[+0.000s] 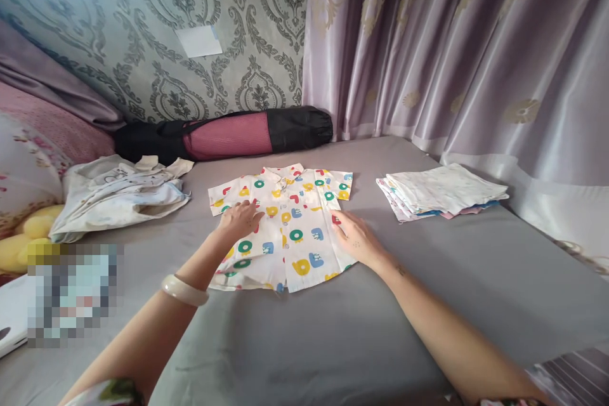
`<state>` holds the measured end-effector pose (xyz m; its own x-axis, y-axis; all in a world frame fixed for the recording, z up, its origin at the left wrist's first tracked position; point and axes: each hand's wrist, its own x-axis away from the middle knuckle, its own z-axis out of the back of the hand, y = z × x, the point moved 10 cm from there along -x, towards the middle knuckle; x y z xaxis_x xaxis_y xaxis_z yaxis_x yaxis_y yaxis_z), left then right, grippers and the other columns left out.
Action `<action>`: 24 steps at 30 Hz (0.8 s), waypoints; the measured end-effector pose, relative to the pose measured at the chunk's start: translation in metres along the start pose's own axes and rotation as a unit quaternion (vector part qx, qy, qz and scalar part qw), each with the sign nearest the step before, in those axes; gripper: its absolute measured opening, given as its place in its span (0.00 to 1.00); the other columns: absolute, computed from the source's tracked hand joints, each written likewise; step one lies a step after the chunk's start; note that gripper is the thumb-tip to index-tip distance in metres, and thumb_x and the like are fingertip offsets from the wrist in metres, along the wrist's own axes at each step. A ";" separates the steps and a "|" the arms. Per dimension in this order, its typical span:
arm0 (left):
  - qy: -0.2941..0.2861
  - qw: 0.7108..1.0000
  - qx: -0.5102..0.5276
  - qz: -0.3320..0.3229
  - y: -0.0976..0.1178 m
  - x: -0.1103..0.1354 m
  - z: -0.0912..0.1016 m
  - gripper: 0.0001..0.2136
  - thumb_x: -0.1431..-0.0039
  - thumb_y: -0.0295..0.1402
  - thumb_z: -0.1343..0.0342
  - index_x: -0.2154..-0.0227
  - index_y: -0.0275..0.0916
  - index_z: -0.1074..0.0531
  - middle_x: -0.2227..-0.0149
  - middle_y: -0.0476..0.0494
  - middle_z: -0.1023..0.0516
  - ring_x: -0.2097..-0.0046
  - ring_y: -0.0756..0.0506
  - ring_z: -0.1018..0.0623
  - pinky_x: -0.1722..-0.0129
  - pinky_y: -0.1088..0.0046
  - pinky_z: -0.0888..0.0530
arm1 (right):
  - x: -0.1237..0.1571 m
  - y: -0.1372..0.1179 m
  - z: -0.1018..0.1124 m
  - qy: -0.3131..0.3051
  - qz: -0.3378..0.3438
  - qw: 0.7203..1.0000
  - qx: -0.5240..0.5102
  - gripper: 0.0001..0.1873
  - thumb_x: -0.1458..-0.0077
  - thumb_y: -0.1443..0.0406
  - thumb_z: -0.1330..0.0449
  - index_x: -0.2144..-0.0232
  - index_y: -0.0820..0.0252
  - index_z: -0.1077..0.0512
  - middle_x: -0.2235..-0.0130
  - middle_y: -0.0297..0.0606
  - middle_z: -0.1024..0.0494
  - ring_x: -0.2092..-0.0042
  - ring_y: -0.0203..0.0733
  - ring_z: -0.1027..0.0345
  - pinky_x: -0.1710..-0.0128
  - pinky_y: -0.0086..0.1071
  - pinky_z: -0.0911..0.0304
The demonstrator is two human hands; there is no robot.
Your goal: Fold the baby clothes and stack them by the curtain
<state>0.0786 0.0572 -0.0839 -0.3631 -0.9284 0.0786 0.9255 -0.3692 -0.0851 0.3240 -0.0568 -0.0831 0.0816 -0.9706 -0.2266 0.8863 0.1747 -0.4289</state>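
While both hands lie on the small white cloth shirt [285, 228] with red, green, blue and yellow letters, it looks like the cloth is being made smooth. To do this well, press softly and slide from the row of small round buttons [285, 245] out to the shirt's sides. Don't tug, or the front may twist. The shirt's lower left part looks a bit puffy, so a gentle pat there should help. Keep the pointy white collar [283, 172] straight too.

The shirt is spread on the plain grey bed sheet [323, 336], with its collar end away from the person. The left hand [240, 221] is palm down on the shirt's left front, below the sleeve, loose, with nothing pinched that I can see. The right hand [354, 238] is at the shirt's right edge; I can't tell if it pinches the cloth. The button row runs between the two hands.
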 end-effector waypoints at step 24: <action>-0.062 0.979 0.194 -0.028 0.013 0.102 -0.017 0.19 0.45 0.50 0.47 0.54 0.46 0.33 0.52 0.43 0.29 0.51 0.40 0.27 0.53 0.64 0.29 | 0.010 0.021 0.011 0.027 -0.085 0.988 0.122 0.09 0.40 0.63 0.47 0.61 0.57 0.28 0.57 0.43 0.28 0.53 0.47 0.37 0.54 0.36 0.42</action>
<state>0.0516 -0.0429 -0.0934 -0.4215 -0.8859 0.1936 0.8842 -0.3542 0.3046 0.3481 -0.0645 -0.0844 -0.0967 -0.9711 -0.2184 0.9693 -0.0420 -0.2422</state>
